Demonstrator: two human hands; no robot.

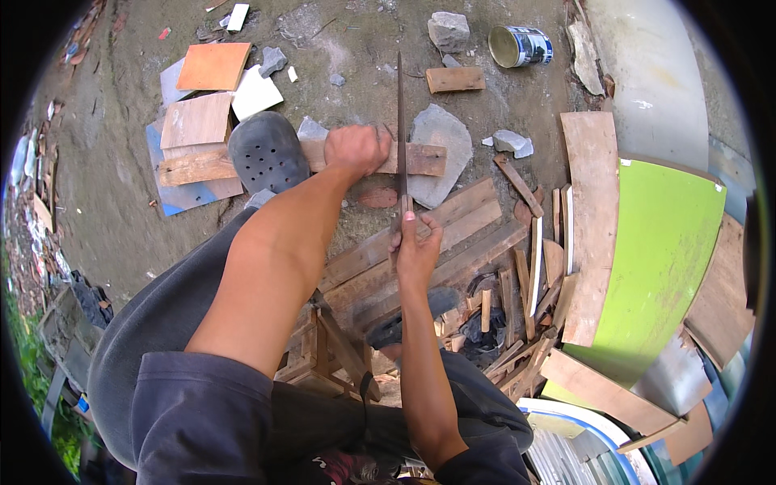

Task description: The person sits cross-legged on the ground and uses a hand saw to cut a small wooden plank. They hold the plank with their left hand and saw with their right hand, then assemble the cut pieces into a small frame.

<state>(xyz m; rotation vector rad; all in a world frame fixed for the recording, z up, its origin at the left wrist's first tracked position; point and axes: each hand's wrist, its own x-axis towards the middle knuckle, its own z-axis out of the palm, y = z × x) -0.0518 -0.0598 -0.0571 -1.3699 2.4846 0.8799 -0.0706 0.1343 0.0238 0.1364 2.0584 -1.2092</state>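
Observation:
My left hand (356, 149) is closed over a narrow wooden plank (425, 160), holding it down. A dark clog (269, 152) with round holes stands on the same plank, left of that hand. In my right hand (417, 249) is the handle of a handsaw (401, 121). Its long thin blade, seen nearly edge-on, points away from me and crosses the plank just right of my left hand. The plank's right end lies over a flat grey stone (453, 149). How deep the blade sits in the wood is hidden.
Orange board (212, 66) and other panel pieces lie at the far left. A short wood block (455, 79), a rock (449, 31) and an open tin can (520, 47) stand beyond the blade. Wood scraps and a green panel (659, 259) crowd the right.

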